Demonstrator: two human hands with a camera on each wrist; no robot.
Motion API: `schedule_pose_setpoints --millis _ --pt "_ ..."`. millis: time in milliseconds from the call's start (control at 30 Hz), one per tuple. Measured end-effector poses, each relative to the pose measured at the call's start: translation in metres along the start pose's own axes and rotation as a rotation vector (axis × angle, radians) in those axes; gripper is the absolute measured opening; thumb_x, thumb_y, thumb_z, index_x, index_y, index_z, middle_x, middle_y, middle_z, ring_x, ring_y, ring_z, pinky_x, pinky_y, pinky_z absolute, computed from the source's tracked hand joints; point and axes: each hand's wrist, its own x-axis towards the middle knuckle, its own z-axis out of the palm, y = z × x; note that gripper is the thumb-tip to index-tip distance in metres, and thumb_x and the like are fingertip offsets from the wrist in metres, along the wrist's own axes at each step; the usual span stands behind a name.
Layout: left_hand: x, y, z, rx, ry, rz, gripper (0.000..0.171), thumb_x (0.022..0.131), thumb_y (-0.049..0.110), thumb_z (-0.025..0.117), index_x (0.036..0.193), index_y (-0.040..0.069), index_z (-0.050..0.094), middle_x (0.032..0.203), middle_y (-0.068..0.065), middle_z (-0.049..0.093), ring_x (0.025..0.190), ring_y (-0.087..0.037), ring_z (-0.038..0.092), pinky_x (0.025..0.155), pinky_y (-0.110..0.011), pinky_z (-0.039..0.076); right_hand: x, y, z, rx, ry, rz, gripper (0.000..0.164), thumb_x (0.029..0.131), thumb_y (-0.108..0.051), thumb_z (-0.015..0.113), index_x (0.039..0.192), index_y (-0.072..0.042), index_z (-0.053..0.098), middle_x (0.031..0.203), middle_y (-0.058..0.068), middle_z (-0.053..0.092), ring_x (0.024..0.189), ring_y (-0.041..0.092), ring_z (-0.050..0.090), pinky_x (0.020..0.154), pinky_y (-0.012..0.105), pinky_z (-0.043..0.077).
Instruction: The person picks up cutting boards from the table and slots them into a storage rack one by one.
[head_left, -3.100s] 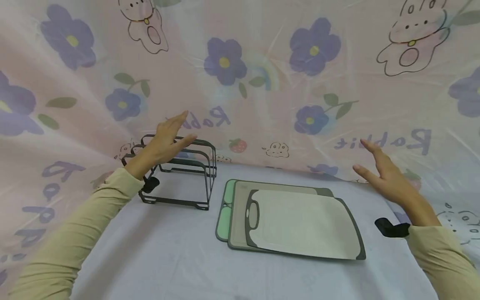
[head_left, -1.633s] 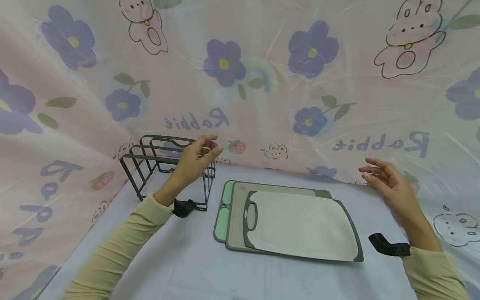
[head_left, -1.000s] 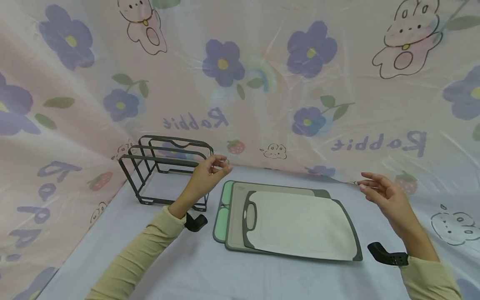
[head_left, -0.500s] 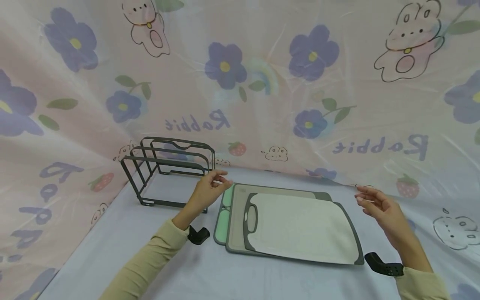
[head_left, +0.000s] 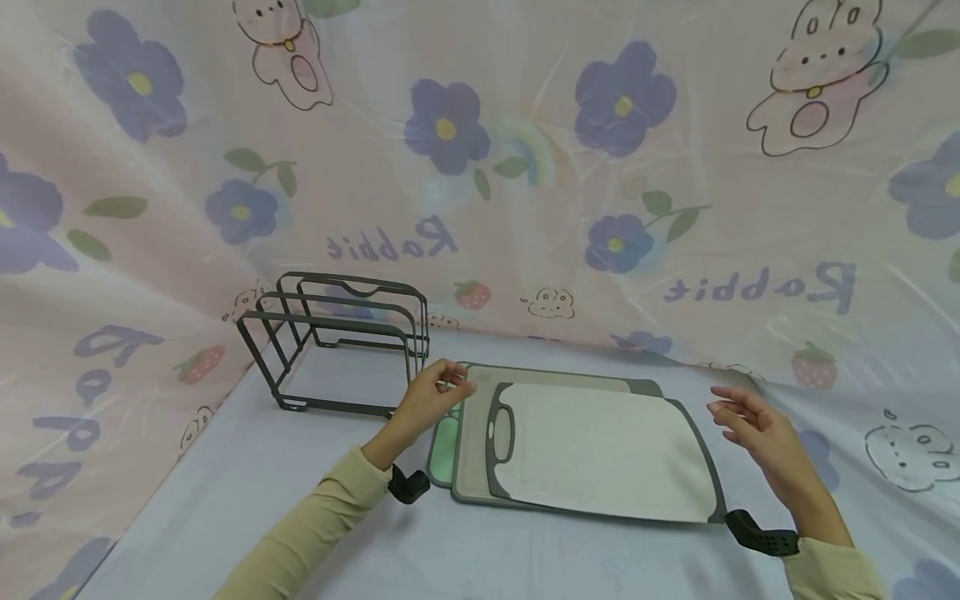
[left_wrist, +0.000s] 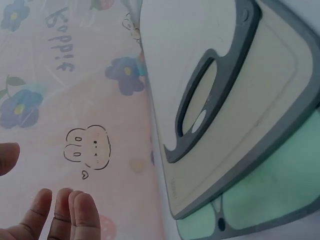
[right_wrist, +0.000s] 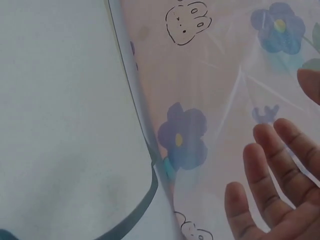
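Three cutting boards lie stacked and offset on the table. On top is a white cutting board with dark grey corners and a handle slot at its left end. Beneath it a beige cutting board sticks out to the left, and lowest is a green cutting board. My left hand, fingers loosely bent and holding nothing, hovers over the stack's back left corner. To the right of the white board, my right hand is held in the air with relaxed, spread fingers and nothing in it.
A black wire rack with several upright loops stands at the back left, close to my left hand. White cloth covers the table. Behind and at the sides hangs a pink patterned curtain.
My left hand has come from over the rack down and right to the boards' left end. My right hand has lowered beside the boards. The boards and rack stay in place.
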Motion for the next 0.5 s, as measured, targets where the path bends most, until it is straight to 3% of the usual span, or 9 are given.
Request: schedule_pose_setpoints --millis 267,500 --pt "0.001 -0.008 0.007 0.026 0.002 -0.065 0.031 0.089 0.025 0.072 0.111 0.005 0.062 0.103 -0.006 0.064 0.086 -0.02 0.06 0.07 -0.033 0.051 -0.004 0.009 -0.005 -0.022 0.012 0.036 0.03 0.101 -0.019 0.054 0.131 -0.018 0.052 0.107 -0.01 0.055 0.096 0.001 0.055 0.077 0.016 0.048" --pt "0.002 -0.016 0.016 -0.021 -0.01 -0.119 0.032 0.09 0.02 0.072 0.113 0.003 0.06 0.103 -0.009 0.063 0.088 -0.027 0.064 0.077 -0.045 0.054 -0.004 0.019 -0.007 -0.08 0.019 0.102 0.041 0.1 -0.027 0.057 0.133 -0.005 0.049 0.105 -0.014 0.056 0.094 -0.004 0.055 0.074 0.016 0.049"
